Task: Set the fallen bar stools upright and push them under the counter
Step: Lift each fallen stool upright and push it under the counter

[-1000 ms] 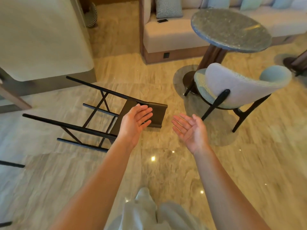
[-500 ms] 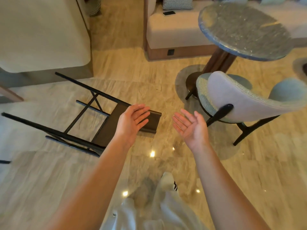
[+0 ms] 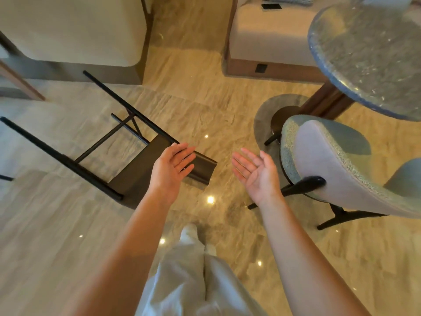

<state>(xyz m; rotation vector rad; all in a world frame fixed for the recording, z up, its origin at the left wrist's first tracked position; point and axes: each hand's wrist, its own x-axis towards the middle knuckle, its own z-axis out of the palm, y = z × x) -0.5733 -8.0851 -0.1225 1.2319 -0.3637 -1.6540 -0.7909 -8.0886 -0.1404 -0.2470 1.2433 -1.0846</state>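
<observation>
Left grip (image 3: 172,169), right grip (image 3: 255,174): palms up beside fallen stool (image 3: 136,174).

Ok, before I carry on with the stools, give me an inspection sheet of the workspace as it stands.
Surface: polished marble floor, glossy with light reflections; no spills seen.
Job's things: one black bar stool lying on its side, legs pointing left; the counter cannot be made out.
Clutter: dark phone on the cushioned bench.
Hands: left hand open, palm up, in front of the stool's seat, contact unclear; right hand open, palm up, holding nothing.
Cables: nothing seen.
Surroundings: round stone-top table and upholstered chair close on the right.
</observation>
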